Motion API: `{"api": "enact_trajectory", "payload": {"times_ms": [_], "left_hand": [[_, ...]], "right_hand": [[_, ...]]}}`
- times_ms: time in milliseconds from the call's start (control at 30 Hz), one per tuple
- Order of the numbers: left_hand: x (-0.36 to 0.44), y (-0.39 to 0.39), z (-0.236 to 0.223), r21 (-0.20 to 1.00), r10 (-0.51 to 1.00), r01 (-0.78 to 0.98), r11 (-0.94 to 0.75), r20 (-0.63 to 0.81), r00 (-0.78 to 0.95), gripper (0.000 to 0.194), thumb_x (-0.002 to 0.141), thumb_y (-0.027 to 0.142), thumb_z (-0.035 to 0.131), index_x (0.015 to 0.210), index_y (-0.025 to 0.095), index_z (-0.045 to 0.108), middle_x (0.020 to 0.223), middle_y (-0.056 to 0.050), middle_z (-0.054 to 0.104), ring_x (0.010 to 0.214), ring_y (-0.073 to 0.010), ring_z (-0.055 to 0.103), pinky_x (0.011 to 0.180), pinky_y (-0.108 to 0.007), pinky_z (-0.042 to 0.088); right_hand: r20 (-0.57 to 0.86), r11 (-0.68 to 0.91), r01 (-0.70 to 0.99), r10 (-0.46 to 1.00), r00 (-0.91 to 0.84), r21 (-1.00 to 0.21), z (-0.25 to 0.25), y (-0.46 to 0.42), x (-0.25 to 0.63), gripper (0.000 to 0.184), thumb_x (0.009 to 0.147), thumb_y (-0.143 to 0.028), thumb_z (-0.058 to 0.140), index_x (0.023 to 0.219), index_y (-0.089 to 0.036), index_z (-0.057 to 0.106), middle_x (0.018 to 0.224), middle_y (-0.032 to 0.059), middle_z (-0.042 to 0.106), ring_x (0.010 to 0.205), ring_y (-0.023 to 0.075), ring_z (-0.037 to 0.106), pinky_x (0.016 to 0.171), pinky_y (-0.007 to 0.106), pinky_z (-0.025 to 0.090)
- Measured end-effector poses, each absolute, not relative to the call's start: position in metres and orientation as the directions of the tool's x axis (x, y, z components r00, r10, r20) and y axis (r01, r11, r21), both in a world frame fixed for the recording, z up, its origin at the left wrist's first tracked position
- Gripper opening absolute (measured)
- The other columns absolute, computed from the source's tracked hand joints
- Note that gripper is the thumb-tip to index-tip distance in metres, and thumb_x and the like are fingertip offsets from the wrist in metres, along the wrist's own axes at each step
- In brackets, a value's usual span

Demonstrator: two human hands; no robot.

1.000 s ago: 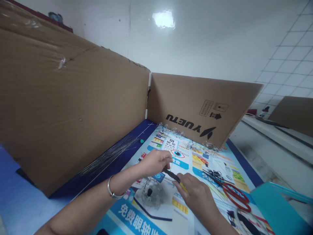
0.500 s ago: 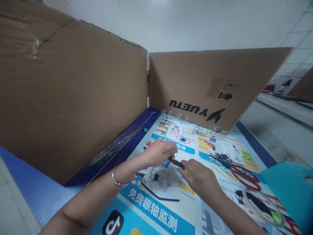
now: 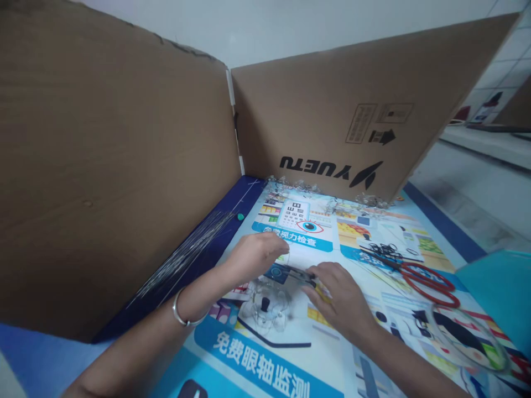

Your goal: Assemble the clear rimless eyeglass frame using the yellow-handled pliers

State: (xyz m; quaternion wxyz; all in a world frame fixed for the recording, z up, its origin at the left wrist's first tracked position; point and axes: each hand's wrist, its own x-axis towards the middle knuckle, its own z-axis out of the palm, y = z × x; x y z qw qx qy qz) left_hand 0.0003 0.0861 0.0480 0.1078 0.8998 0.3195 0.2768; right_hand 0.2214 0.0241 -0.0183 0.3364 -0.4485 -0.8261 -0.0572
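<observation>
My right hand [image 3: 342,296] is closed around a pair of pliers [image 3: 302,276] with yellow on the handle, jaws pointing left. My left hand [image 3: 259,254] is pinched just beyond the jaws, and a faint thin wire [image 3: 287,258] runs from its fingertips down toward them. Below both hands lies a clear, wiry, petal-like piece [image 3: 269,307] with a small black part in its middle. Beside that, a bent black strip [image 3: 286,345] rests on the printed sheet. How firmly the jaws grip the wire is too fine to tell.
Red-handled scissors [image 3: 429,282] and a tangle of black bands [image 3: 385,251] lie on the right, behind a clear round dish [image 3: 501,356]. Loose straight wires [image 3: 186,254] run along the left. Cardboard panels [image 3: 360,72] stand at the left and back, with clear pieces [image 3: 298,187] along the base.
The view has tipped and shifted. The pliers have turned so that their metal jaws show more plainly, and my left hand sits slightly farther from them.
</observation>
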Motion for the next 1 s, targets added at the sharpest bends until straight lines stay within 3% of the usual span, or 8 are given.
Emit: {"api": "enact_trajectory", "payload": {"times_ms": [200,367,500,633,733,900,1000], "left_hand": [[0.003,0.092,0.037,0.269,0.547,0.476,-0.837,0.431,0.718,0.021,0.087,0.014,0.046,0.092,0.019,0.066,0.087,-0.003,0.068,0.085,-0.0148,0.062,0.073,-0.024,0.049],[0.001,0.091,0.045,0.307,0.569,0.479,-0.823,0.432,0.7,0.018,0.087,0.016,0.047,0.09,0.017,0.065,0.09,-0.004,0.069,0.085,-0.0151,0.062,0.077,-0.026,0.048],[0.003,0.086,0.05,0.331,0.552,0.445,-0.832,0.426,0.716,0.017,0.088,0.019,0.047,0.089,0.018,0.064,0.088,-0.003,0.069,0.083,-0.0139,0.061,0.076,-0.024,0.047],[0.006,0.079,0.054,0.292,0.499,0.408,-0.865,0.423,0.756,0.017,0.089,0.02,0.047,0.087,0.017,0.064,0.083,-0.002,0.067,0.08,-0.0135,0.06,0.074,-0.024,0.045],[0.008,0.072,0.056,0.237,0.454,0.388,-0.891,0.438,0.776,0.018,0.089,0.017,0.045,0.085,0.017,0.063,0.08,-0.002,0.065,0.077,-0.0135,0.059,0.071,-0.024,0.044],[0.012,0.06,0.06,0.141,0.412,0.395,-0.908,0.475,0.778,0.019,0.089,0.02,0.044,0.081,0.016,0.061,0.073,-0.002,0.062,0.071,-0.0138,0.056,0.068,-0.025,0.043],[0.012,0.056,0.064,0.13,0.411,0.405,-0.905,0.512,0.754,0.022,0.09,0.019,0.04,0.078,0.016,0.058,0.071,-0.002,0.061,0.069,-0.0134,0.055,0.067,-0.025,0.043]], "right_hand": [[0.531,0.525,0.797,0.785,-0.318,-0.298,-0.016,0.028,0.225,0.024,0.086,-0.037,0.05,0.101,-0.019,0.056,0.094,0.0092,0.059,0.089,0.0221,0.055,0.075,0.036,0.046],[0.235,0.474,0.87,0.868,-0.437,-0.135,0.008,0.025,0.244,0.016,0.08,-0.037,0.058,0.088,-0.023,0.063,0.078,0.0043,0.06,0.074,0.0218,0.057,0.065,0.034,0.043],[0.152,0.476,0.88,0.869,-0.472,0.011,0.011,0.018,0.253,0.013,0.07,-0.034,0.065,0.078,-0.024,0.063,0.073,0.0042,0.059,0.069,0.0236,0.056,0.059,0.034,0.039],[0.12,0.492,0.87,0.864,-0.489,0.002,0.012,0.012,0.249,0.026,0.065,-0.036,0.069,0.086,-0.022,0.063,0.081,0.0074,0.061,0.078,0.0273,0.055,0.066,0.039,0.041],[0.14,0.525,0.844,0.849,-0.51,-0.107,0.023,0.009,0.239,0.026,0.071,-0.04,0.066,0.09,-0.024,0.063,0.086,0.0068,0.061,0.084,0.0273,0.054,0.072,0.041,0.041],[0.207,0.421,0.717,0.905,-0.372,-0.555,0.044,0.011,0.21,0.014,0.084,-0.033,0.053,0.093,-0.024,0.06,0.075,0.0001,0.061,0.065,0.0146,0.055,0.057,0.025,0.044],[0.325,0.442,0.607,0.897,-0.3,-0.66,0.05,0.014,0.195,0.014,0.085,-0.033,0.052,0.091,-0.024,0.062,0.079,0.0001,0.063,0.069,0.0147,0.057,0.061,0.025,0.045]]}}
